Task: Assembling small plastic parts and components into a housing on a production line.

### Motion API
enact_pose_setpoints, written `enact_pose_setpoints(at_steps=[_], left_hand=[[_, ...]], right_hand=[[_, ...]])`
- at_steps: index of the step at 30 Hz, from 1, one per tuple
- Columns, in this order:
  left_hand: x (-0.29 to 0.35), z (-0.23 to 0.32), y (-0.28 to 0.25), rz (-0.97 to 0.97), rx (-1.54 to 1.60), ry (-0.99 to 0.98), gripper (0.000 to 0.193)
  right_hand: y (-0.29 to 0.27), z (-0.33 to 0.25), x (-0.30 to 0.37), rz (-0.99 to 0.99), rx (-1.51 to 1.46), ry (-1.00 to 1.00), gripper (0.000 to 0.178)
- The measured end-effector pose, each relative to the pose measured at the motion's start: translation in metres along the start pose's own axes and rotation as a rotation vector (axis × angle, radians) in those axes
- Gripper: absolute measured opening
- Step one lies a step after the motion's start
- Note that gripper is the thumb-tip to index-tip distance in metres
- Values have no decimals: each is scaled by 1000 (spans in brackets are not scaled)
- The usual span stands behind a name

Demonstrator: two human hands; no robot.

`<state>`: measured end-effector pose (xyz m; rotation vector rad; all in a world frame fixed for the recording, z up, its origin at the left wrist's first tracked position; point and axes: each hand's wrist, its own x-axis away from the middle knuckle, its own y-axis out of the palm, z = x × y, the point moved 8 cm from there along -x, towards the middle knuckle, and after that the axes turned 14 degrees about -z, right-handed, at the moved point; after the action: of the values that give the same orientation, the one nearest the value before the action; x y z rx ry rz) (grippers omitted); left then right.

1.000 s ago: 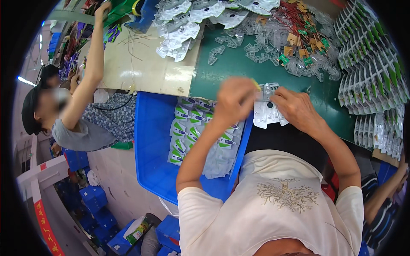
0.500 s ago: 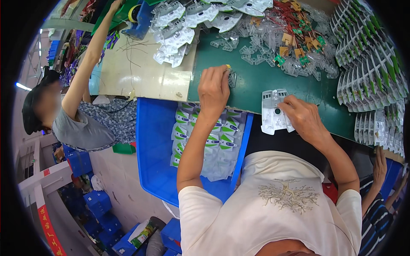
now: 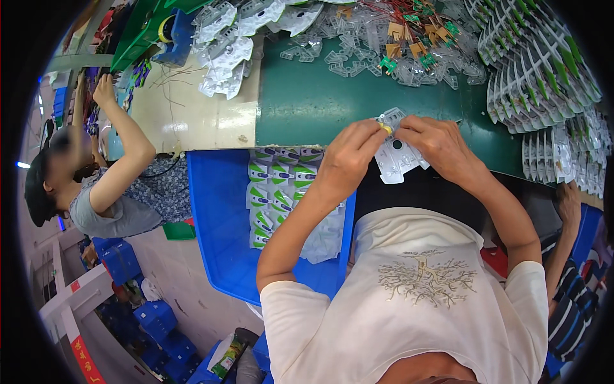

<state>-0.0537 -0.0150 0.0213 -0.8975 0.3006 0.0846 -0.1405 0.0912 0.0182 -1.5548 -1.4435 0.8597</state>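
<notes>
My right hand (image 3: 444, 147) grips a white-grey molded plastic shell (image 3: 400, 164) by its right edge, just past the table's near edge. The shell is tilted, with a dark round hole near its middle. My left hand (image 3: 348, 157) is pinched at the shell's upper left. A small yellow bit (image 3: 386, 128) shows at its fingertips, and the small clear plastic piece there is mostly hidden by fingers and shell.
Clear plastic pieces (image 3: 348, 54) and red-wired parts (image 3: 419, 50) lie heaped on the green table (image 3: 313, 96). More shells (image 3: 224, 61) lie left; stacked green-white shells (image 3: 537, 77) stand right. A blue bin (image 3: 220, 256) holds finished-looking housings (image 3: 278, 192). A co-worker (image 3: 115, 198) is at left.
My left hand has moved right from the table with the clear piece and now meets the shell. My right hand has raised and tilted the shell slightly. The co-worker's arm has lowered.
</notes>
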Motion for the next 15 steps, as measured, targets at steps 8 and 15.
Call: enact_pose_setpoints(at_steps=[8,15], left_hand=[[-8,12,18,-60,-183,43,24],[-3,6,21,38,-118,19,23]], right_hand=[[-3,3,6,159,-37,-80,24],[-5,17,6,137,-126,135,10]])
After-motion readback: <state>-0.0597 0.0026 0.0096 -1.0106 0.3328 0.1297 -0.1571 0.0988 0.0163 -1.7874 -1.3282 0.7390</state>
